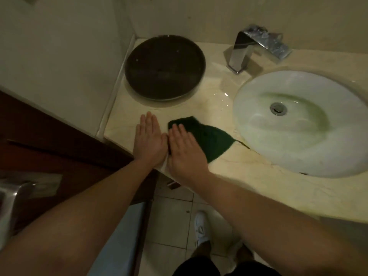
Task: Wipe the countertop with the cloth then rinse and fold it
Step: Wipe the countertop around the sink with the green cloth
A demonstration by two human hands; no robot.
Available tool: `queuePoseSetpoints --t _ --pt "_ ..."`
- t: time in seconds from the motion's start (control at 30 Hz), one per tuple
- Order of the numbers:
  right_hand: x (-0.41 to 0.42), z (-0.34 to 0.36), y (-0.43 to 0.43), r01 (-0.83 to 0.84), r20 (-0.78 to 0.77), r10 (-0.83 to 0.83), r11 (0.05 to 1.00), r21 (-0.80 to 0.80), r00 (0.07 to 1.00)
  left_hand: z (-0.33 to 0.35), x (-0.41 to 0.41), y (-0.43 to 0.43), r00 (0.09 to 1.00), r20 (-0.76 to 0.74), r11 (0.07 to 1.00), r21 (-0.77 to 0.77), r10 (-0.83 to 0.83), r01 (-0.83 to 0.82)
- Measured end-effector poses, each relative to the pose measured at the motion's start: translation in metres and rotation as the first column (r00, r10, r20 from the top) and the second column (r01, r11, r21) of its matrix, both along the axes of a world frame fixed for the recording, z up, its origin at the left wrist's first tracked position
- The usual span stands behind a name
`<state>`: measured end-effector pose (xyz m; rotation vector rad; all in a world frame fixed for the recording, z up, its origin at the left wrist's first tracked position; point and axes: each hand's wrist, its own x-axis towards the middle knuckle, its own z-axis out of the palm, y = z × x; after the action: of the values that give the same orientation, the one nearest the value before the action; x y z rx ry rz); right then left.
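A dark green cloth [211,139] lies flat on the beige marble countertop [229,172], left of the sink. My right hand [184,150] rests flat, palm down, on the cloth's left part, fingers together. Beside it, my left hand [149,139] lies flat on the bare counter, touching the right hand at the thumb side and just off the cloth's left edge. Neither hand grips anything. The cloth's near left corner is hidden under my right hand.
A white oval sink [298,124] with a metal drain sits to the right. A chrome faucet [251,46] stands behind it. A dark round plate [165,66] occupies the back left corner by the wall. Water drops glisten near the sink's left rim. The counter's front edge runs under my wrists.
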<state>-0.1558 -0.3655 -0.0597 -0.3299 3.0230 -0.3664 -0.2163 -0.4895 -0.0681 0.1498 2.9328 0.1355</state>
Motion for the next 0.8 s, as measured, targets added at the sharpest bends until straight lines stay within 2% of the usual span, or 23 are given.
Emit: queuePoseSetpoints --t 0.07,0.17,0.27,0.4,0.47,0.57,0.67,0.73,0.8 --pt "0.026 0.000 0.002 -0.101 0.030 0.101 0.995 0.006 0.994 0.000 0.000 -0.002 1.000 -0.013 1.000 0.010 -0.006 0.006" --pt "0.050 0.000 0.039 -0.073 0.066 0.065 0.989 0.125 0.996 -0.001 0.002 0.001 0.999 -0.051 1.000 0.024 0.015 -0.013" --pt "0.061 0.004 0.101 0.164 0.068 -0.172 0.981 0.106 0.983 0.000 0.002 0.002 0.999 -0.033 0.999 0.009 0.037 -0.036" --pt "0.101 0.003 0.181 0.494 0.021 -0.501 0.858 0.142 0.865 0.001 0.005 0.010 0.998 -0.051 0.999 -0.002 0.048 -0.048" --pt "0.113 0.003 0.185 0.567 0.034 -0.577 0.810 0.146 0.816 0.004 0.007 0.015 0.994 -0.038 0.995 -0.004 0.101 -0.101" --pt "0.104 -0.002 0.154 0.531 0.020 -0.539 0.835 0.147 0.842 0.009 0.018 0.037 0.990 -0.057 0.992 -0.003 0.127 -0.128" --pt "0.080 -0.002 0.120 0.399 -0.007 -0.400 0.911 0.102 0.916 0.008 0.041 0.091 0.995 -0.055 0.992 0.085 -0.084 0.089" --pt "0.074 -0.003 0.115 0.331 -0.016 -0.332 0.937 0.111 0.943 0.009 0.048 0.109 0.991 -0.023 0.982 0.128 -0.134 0.136" --pt "0.074 -0.004 0.122 0.345 -0.019 -0.345 0.932 0.107 0.938 0.012 0.045 0.102 0.984 0.000 0.971 0.165 -0.176 0.174"
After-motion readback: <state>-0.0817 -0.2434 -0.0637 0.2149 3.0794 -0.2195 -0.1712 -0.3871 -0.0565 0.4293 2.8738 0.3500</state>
